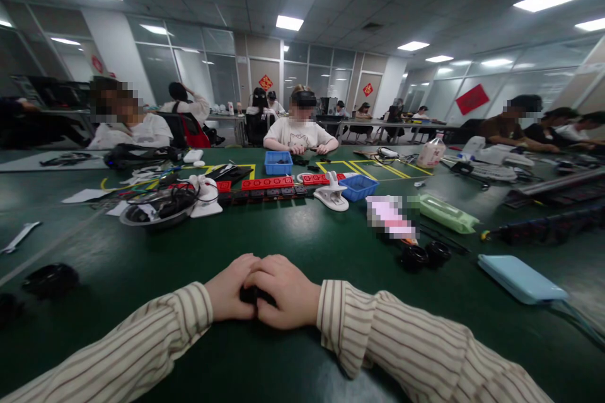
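Both my hands meet over the green table in front of me, closed around a small black object (pixel 250 293). Most of it is covered by the fingers, so its kind cannot be made out. My left hand (pixel 231 288) grips it from the left side. From the right, my right hand (pixel 286 293) lies over it, with its fingers curled on top and touching the left hand. A similar-looking black round part (pixel 50 280) lies far to the left. Two more black round parts, one of them a ring-like piece (pixel 416 257), sit to the right.
Ahead stand red and black socket strips (pixel 268 183), a white clamp (pixel 332 194), blue bins (pixel 358 187) and a metal bowl (pixel 158 221) of cables. A green packet (pixel 447 213) and light-blue case (pixel 522 279) lie right. A wrench (pixel 19 237) lies left. A person sits opposite.
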Demonstrator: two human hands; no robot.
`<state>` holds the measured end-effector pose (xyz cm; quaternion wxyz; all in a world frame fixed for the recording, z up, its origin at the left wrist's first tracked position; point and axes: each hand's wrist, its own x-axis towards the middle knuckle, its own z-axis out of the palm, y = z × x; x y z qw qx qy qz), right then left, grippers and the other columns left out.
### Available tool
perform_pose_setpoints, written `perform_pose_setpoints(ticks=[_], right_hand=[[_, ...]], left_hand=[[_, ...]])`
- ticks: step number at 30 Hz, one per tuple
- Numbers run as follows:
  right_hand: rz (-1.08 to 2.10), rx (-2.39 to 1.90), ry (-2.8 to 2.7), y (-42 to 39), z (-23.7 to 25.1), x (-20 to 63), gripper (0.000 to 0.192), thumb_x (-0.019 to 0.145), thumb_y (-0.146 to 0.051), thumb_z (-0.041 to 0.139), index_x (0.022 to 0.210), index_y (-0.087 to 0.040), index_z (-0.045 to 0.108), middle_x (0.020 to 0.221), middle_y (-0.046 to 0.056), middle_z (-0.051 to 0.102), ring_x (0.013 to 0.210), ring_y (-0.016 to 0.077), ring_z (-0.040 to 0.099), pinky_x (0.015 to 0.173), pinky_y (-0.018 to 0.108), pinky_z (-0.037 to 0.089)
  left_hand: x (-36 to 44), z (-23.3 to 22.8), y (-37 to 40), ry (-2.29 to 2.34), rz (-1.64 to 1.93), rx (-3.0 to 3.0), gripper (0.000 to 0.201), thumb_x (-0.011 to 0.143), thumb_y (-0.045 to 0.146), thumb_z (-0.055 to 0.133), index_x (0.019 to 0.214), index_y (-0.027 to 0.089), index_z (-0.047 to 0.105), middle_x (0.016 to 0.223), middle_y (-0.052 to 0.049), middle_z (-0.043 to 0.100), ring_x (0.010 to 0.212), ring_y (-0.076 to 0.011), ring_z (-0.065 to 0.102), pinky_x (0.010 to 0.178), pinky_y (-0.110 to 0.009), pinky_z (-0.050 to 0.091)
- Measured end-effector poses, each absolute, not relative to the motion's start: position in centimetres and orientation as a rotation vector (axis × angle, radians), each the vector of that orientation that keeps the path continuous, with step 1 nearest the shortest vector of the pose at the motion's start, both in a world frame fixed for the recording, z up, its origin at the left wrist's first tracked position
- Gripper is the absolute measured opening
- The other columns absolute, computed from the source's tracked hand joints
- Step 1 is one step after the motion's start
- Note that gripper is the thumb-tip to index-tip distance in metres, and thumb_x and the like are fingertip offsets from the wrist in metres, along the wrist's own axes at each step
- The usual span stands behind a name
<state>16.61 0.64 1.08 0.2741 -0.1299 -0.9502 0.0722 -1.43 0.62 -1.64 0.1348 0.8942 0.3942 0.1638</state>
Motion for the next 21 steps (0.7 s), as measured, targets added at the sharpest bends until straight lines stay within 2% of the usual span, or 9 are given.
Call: perform_pose_setpoints(ticks=[3,6,8,14,19,21], right_hand=[[0.178,-0.429,-2.509,0.6,1.1,16.7,0.035,0.073,-0.037,0.060,0.099,-0.015,0.051,0.100,0.008,0.054,0.092,0.0205,0.047,0.082,0.033,0.036],[0.168,-0.577,-2.471,0.8,1.0,16.7,0.046,0.072,-0.052,0.060,0.096,-0.014,0.050,0.095,0.008,0.054,0.086,0.0206,0.047,0.078,0.034,0.036],[0.158,-0.659,-2.466,0.9,0.8,16.6,0.047,0.072,-0.055,0.060,0.092,-0.014,0.051,0.090,0.007,0.053,0.081,0.0192,0.046,0.073,0.032,0.035],[0.152,-0.741,-2.525,1.0,0.6,16.4,0.038,0.074,-0.052,0.060,0.081,-0.016,0.050,0.081,0.003,0.051,0.074,0.0165,0.045,0.067,0.029,0.034],[0.200,-0.617,-2.554,0.9,0.9,16.4,0.025,0.071,-0.032,0.063,0.085,-0.016,0.051,0.084,0.003,0.052,0.078,0.0163,0.047,0.069,0.027,0.036],[0.193,-0.532,-2.560,0.9,0.9,16.4,0.021,0.070,-0.026,0.061,0.086,-0.016,0.051,0.086,0.004,0.053,0.080,0.0165,0.047,0.071,0.027,0.036]], left_hand=[[-1.4,-1.6,0.4,1.163,0.488,2.608,0.066,0.056,0.047,0.069,0.113,0.019,0.048,0.115,-0.009,0.054,0.110,-0.0305,0.046,0.104,-0.055,0.021],[-1.1,-1.4,0.1,1.208,0.472,2.623,0.082,0.050,0.063,0.068,0.115,0.018,0.046,0.111,-0.010,0.056,0.106,-0.0303,0.049,0.104,-0.058,0.017],[-0.8,-1.1,-0.2,1.251,0.470,2.628,0.082,0.049,0.065,0.066,0.113,0.018,0.047,0.108,-0.009,0.058,0.103,-0.0293,0.050,0.104,-0.058,0.017],[-0.2,-0.5,-0.3,1.339,0.414,2.583,0.042,0.058,0.042,0.066,0.091,0.019,0.055,0.092,-0.004,0.060,0.094,-0.0241,0.053,0.104,-0.053,0.021],[-0.5,-0.5,0.0,1.243,0.449,2.579,0.042,0.054,0.028,0.064,0.093,0.019,0.055,0.096,-0.004,0.059,0.097,-0.0241,0.052,0.105,-0.051,0.019],[-0.7,-0.4,0.1,1.175,0.451,2.562,0.042,0.053,0.024,0.062,0.094,0.019,0.055,0.099,-0.004,0.059,0.099,-0.0245,0.052,0.103,-0.047,0.026]])
